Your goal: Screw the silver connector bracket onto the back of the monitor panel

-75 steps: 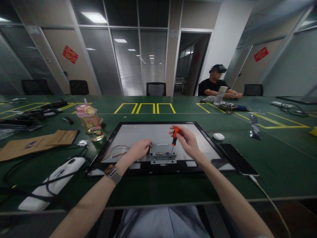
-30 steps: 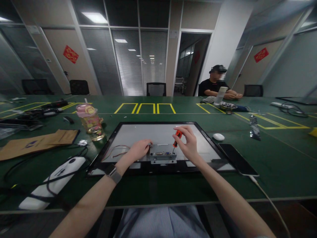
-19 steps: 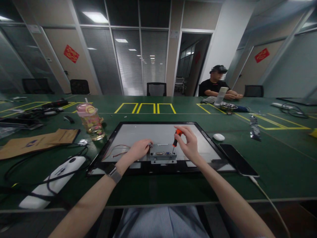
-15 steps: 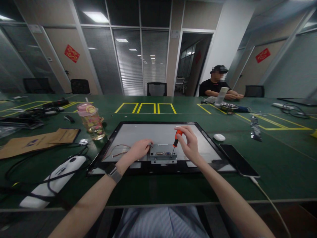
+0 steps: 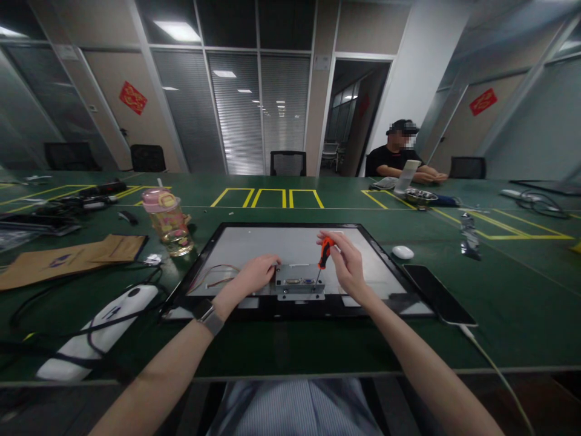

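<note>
A metal bracket with connector ports [image 5: 297,282] sits near the front edge of a black-framed flat panel [image 5: 290,245]. My right hand [image 5: 347,261] is closed on an orange and black screwdriver [image 5: 325,253], held nearly upright, its tip down at the right end of the bracket. The exact contact of the tip is too small to tell. Against the bracket's left end rests my left hand [image 5: 258,272], fingertips on its upper left corner; what its fingers grip, if anything, is hidden. Thin wires [image 5: 220,275] lie on the panel left of that hand.
Left of the panel are a drink cup [image 5: 167,224], brown paper [image 5: 72,257] and a white power strip [image 5: 100,333] with black cables. A phone [image 5: 438,293] on a cable and a white case [image 5: 402,252] lie right. A person [image 5: 397,154] sits across the green table.
The fingers of my right hand have shifted slightly around the screwdriver handle, which looks turned a little. My left hand and the bracket stay in place.
</note>
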Available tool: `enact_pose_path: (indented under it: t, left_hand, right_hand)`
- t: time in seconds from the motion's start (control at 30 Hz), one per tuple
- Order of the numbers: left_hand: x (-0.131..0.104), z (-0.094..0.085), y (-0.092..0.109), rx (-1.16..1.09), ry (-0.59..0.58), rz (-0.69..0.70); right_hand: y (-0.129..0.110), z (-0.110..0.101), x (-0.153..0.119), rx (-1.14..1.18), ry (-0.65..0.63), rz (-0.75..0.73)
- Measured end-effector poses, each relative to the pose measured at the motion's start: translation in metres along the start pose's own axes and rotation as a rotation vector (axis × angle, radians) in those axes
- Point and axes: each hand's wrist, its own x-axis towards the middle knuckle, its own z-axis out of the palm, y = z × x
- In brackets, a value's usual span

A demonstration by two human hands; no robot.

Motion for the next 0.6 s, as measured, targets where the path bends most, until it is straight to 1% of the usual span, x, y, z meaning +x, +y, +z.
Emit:
enact_pose_path:
  t: [0.13,0.2,0.43,0.6]
  left_hand:
    - [-0.0005,-0.0025,0.0026,-0.002,-0.006,-0.01]
    - [-0.0008,-0.0031,0.0033,0.001,-0.004,-0.008]
    - [-0.0005,-0.0018,0.0017,0.012,-0.007,0.004]
    - [-0.0004,-0.001,0.0005,0.01,0.002,0.009]
  right_hand:
    - [-0.0008,0.0022,0.0021,-0.12,0.083,-0.027]
    - [-0.001,0.0018,0.0029,-0.143,0.109,-0.019]
    - [0.0015,-0.0003,-0.0004,0.01,0.001,0.0]
    - [-0.0017,0.0014,0.0015,-0.135,0.093,-0.056]
